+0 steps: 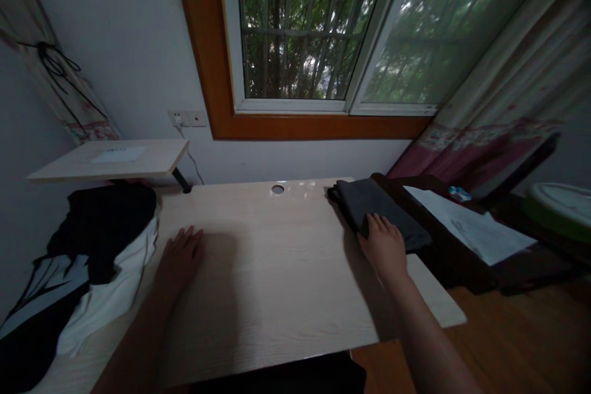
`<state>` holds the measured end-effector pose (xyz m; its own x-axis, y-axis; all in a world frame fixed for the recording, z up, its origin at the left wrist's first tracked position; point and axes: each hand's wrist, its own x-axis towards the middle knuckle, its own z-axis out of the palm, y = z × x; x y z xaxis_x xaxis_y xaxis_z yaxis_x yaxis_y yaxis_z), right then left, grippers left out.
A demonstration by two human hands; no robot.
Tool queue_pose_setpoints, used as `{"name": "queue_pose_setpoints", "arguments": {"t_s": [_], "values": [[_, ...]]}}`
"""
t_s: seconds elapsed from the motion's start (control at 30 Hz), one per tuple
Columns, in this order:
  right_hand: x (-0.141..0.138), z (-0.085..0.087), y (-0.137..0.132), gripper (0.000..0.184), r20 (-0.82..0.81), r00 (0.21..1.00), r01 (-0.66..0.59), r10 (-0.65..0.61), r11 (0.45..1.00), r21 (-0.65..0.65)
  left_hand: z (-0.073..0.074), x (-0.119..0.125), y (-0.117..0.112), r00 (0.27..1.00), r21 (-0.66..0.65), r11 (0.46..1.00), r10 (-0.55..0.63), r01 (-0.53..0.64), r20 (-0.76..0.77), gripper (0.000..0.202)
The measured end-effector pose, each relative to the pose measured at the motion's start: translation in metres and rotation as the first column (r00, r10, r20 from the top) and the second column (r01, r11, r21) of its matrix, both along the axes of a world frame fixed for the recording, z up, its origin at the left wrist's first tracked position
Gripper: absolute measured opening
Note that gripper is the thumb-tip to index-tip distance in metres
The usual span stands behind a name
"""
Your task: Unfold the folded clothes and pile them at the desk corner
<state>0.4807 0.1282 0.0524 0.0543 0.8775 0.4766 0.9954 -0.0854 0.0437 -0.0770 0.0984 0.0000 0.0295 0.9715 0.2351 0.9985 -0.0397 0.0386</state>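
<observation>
My left hand [182, 253] lies on the pale wooden desk [286, 283], fingers stretched out and holding nothing. Just left of it is a loose heap of clothes: a black garment [111, 221], a white garment [124, 277] and a black-and-grey piece [50, 295]. On the right, a folded dark grey garment [381, 203] lies along the desk's right edge. My right hand [382, 243] rests on top of its near part, fingers laid over the cloth and thumb toward the left side. The underside of this hand is hidden.
A small raised shelf [161, 157] with a paper label stands at the back left. Behind the desk are a window [305, 31], a wall socket [187, 118] and a cable. Right of the desk, dark brown furniture [443, 252] bears a white sheet [471, 228].
</observation>
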Motion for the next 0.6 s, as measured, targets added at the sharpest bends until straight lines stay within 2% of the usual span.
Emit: {"name": "queue_pose_setpoints", "arguments": {"t_s": [0.13,0.27,0.6], "values": [[0.002,0.01,0.006,0.039,0.006,1.0,-0.012,0.013,1.0,-0.02,0.0,-0.001,0.0,1.0,-0.001,1.0,-0.004,0.004,0.006,0.052],[0.005,0.017,0.011,0.037,0.021,1.0,-0.017,0.018,0.999,-0.039,-0.006,-0.005,0.002,1.0,-0.005,1.0,-0.008,0.008,0.008,0.054],[0.005,0.012,0.01,0.043,0.034,0.999,0.012,-0.011,1.0,-0.028,-0.008,-0.008,0.0,1.0,0.006,1.0,-0.02,0.02,0.0,0.052]]}}
